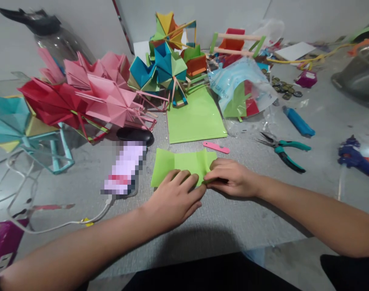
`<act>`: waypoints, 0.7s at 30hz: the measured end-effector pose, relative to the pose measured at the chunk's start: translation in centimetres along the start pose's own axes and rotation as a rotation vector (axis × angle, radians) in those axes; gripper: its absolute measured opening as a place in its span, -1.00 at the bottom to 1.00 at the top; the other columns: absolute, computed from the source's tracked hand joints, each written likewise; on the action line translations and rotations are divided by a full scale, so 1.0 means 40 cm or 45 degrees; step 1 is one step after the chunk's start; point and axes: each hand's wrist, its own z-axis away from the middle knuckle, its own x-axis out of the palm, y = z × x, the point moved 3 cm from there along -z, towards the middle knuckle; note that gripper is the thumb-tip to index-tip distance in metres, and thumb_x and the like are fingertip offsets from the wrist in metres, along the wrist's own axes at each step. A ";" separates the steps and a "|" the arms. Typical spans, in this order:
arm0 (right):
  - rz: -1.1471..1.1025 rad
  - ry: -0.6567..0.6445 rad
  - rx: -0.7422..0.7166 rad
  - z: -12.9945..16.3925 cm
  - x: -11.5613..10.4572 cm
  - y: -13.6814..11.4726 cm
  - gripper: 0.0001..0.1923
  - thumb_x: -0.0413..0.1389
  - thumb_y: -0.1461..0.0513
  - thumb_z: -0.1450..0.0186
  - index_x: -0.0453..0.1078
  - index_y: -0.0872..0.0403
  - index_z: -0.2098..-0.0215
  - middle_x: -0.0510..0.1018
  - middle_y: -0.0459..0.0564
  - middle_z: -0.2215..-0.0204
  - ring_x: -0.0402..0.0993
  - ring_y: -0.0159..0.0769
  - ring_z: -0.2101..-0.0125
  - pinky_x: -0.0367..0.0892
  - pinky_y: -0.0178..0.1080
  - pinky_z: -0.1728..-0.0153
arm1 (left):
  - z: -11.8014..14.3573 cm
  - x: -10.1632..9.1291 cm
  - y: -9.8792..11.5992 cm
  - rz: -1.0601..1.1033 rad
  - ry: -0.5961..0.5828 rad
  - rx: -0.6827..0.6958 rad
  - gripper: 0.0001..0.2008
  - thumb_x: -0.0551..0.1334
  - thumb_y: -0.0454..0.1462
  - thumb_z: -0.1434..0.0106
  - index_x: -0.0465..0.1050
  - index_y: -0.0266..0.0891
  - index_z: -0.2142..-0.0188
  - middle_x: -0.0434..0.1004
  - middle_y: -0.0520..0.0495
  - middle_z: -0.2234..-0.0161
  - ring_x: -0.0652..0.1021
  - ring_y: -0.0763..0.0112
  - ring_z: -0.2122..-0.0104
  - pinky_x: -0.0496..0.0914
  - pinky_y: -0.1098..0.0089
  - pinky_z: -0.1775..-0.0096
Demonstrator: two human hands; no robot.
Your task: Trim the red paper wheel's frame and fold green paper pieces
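Note:
A piece of light green paper (186, 161) with creases and raised ends lies on the grey table in front of me. My left hand (180, 194) rests flat on its near left part, fingers stretched out across it. At the paper's right side, my right hand (231, 178) pinches the folded edge between thumb and fingers. Just beyond the paper is a small pink cutter (216, 147). Behind that lies a stack of green sheets (193, 117).
Folded paper lanterns in pink (111, 99), red and blue crowd the back left. A phone (124, 167) on a cable lies left. Rightward are pliers (284, 151), a blue tube-like object (299, 121), a glue gun (359, 157) and a plastic bag (242, 87).

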 end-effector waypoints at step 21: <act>-0.075 -0.010 0.328 -0.014 0.002 0.007 -0.80 0.21 0.14 -0.56 0.54 0.04 -0.07 0.67 0.01 0.30 0.58 -0.21 0.29 0.44 -0.15 0.23 | 0.029 0.030 0.011 -0.046 0.113 -0.070 -0.48 0.27 -0.26 -0.48 0.34 -0.03 -0.39 0.49 -0.10 0.21 0.45 0.11 0.27 0.38 0.12 0.21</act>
